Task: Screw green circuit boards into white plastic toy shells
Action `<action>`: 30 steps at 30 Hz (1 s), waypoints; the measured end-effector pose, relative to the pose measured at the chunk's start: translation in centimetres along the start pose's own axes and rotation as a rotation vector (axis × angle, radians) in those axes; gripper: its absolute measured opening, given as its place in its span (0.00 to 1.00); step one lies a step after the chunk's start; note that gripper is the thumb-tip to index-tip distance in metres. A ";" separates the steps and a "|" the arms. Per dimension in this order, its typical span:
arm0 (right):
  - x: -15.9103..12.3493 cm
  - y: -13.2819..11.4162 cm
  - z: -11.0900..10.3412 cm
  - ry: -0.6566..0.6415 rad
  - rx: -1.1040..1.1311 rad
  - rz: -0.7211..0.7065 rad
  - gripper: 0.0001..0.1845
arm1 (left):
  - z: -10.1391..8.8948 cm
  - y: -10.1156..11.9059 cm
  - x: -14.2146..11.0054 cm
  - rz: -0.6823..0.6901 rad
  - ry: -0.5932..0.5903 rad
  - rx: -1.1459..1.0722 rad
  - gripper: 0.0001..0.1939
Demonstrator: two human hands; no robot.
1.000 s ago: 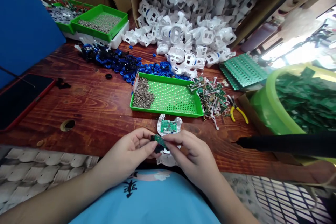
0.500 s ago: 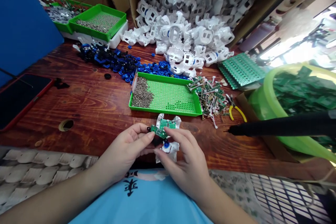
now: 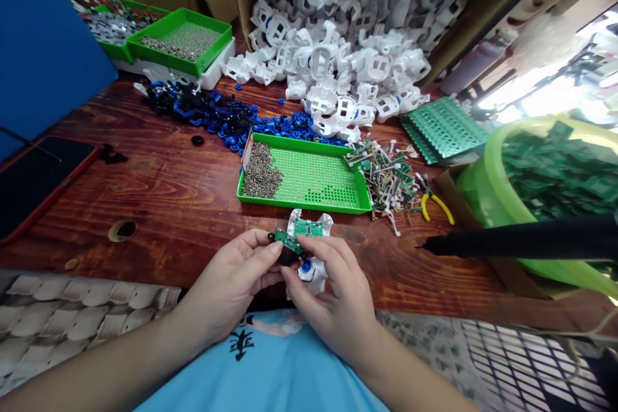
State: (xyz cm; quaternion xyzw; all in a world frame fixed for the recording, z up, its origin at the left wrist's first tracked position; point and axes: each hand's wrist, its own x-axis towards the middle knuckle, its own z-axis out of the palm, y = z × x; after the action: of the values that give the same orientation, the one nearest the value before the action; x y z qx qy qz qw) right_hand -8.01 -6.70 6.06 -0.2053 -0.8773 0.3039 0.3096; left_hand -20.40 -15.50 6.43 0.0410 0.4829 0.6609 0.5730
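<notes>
Between both hands is a small green circuit board [image 3: 288, 241] with a black part under it. My left hand [image 3: 239, 273] pinches its left end between thumb and fingers. On the opposite side, my right hand [image 3: 335, 283] grips the board's right end with the index finger on top and the thumb below. Just behind the fingertips lies a white plastic shell [image 3: 327, 222] with another green circuit board [image 3: 308, 228] in it. A second white shell piece [image 3: 316, 277] with a blue round part [image 3: 306, 266] sits below, partly hidden by my right hand.
A green perforated tray [image 3: 318, 174] with small screws [image 3: 261, 170] stands ahead. Right of it are a heap of wired boards [image 3: 389, 174], yellow-handled pliers [image 3: 437, 206] and a black pen-shaped tool [image 3: 521, 236] sticking in. White shells [image 3: 338, 64] and blue parts [image 3: 284, 125] are piled behind.
The held circuit board has shifted slightly left and tilted. My right hand has moved a little left with it, showing more of the blue round part. The black tool has shifted slightly.
</notes>
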 end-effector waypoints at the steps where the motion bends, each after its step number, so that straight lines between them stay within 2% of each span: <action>1: 0.0 0.0 0.0 0.000 -0.020 -0.005 0.19 | -0.1 -0.1 0.1 0.011 -0.004 0.021 0.05; 5: 0.5 0.6 -0.6 -0.044 -0.170 -0.091 0.18 | -0.4 0.0 0.4 0.024 -0.038 0.147 0.06; 9: 0.9 2.0 -2.3 -0.078 -0.194 -0.151 0.20 | -0.8 0.8 0.3 -0.042 -0.117 0.320 0.11; 11: 0.8 3.1 -3.3 0.010 -0.219 -0.143 0.21 | -1.4 1.3 0.2 0.003 -0.129 0.573 0.10; 14: 0.4 4.8 -4.4 0.215 -0.299 -0.141 0.25 | -2.5 1.3 0.2 0.103 -0.106 0.977 0.12; 17: 0.0 6.3 -4.4 0.290 -0.372 -0.175 0.28 | -3.0 0.8 0.5 0.106 -0.119 1.110 0.14; 20: -0.3 7.1 -3.6 0.195 -0.374 -0.213 0.27 | -2.5 0.2 0.7 0.114 -0.156 1.185 0.19; 24: -0.7 7.2 -2.7 0.040 -0.254 -0.197 0.26 | -1.3 0.0 0.8 0.152 -0.156 1.292 0.22; 30: -1.2 6.9 -3.2 -0.087 -0.077 -0.112 0.21 | -0.1 -0.4 1.6 0.195 -0.111 1.306 0.13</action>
State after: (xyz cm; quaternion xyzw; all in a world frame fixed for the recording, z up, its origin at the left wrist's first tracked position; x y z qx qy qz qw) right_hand -3.86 -1.05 3.03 -0.1545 -0.9111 0.2606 0.2796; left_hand -20.68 -14.31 5.33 0.4577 0.7481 0.2780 0.3919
